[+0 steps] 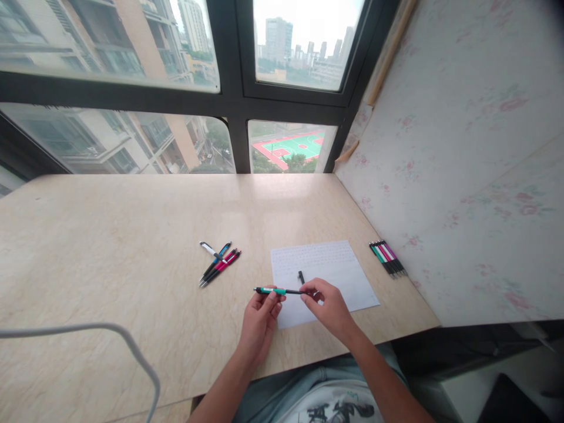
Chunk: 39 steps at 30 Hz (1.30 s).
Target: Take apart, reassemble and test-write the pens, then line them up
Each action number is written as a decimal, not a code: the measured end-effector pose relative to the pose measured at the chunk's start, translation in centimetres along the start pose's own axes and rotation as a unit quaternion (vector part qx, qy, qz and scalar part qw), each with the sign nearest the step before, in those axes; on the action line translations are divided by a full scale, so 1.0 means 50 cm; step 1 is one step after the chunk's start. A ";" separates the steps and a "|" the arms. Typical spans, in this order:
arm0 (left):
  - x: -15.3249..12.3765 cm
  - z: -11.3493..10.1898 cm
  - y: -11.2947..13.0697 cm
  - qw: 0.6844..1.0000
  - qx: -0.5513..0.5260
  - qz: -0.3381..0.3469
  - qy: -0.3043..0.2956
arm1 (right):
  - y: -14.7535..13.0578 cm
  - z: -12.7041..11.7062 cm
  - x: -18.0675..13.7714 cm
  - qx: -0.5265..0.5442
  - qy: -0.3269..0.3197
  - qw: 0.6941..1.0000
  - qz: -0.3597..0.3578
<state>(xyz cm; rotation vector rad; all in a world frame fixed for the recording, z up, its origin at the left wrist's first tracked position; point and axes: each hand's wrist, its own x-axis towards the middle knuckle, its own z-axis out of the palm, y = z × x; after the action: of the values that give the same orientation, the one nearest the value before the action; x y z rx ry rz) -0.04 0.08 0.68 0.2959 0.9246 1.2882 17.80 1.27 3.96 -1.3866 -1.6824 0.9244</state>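
A green and black pen [277, 291] is held level above the front part of a white sheet of paper [326, 264]. My left hand [261, 320] grips its green barrel from below, with the fingers closed around it. At the black end, my right hand [325, 302] pinches the pen between thumb and fingers; its very tip is hidden by the fingertips. A small black piece [301, 276] shows just beyond my right fingertips, over the sheet; its kind is unclear. Rows of faint writing cover the upper part of the paper.
Several pens [222, 267] in pink, blue and white lie in a loose pile to the left. Another set of pens [388, 258] is lined up beside the papered wall [462, 205]. A grey cable or tube [110, 327] curves across the lower left. Windows stand behind the table [132, 235].
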 end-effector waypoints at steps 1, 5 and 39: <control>0.000 0.000 0.000 1.000 0.001 0.000 -0.002 | -0.001 0.000 0.000 0.001 -0.001 1.000 -0.001; 0.002 0.000 -0.001 1.000 0.006 -0.003 -0.007 | -0.002 0.001 -0.001 0.010 -0.012 1.000 0.005; -0.009 0.010 0.000 0.999 0.042 -0.010 -0.025 | 0.004 0.004 -0.017 -0.010 -0.032 0.999 0.031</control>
<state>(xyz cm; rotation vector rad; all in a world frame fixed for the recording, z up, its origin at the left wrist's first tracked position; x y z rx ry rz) 0.32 -0.17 1.20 0.3809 0.9383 1.2205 17.84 0.45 3.61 -1.4425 -1.7077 0.9988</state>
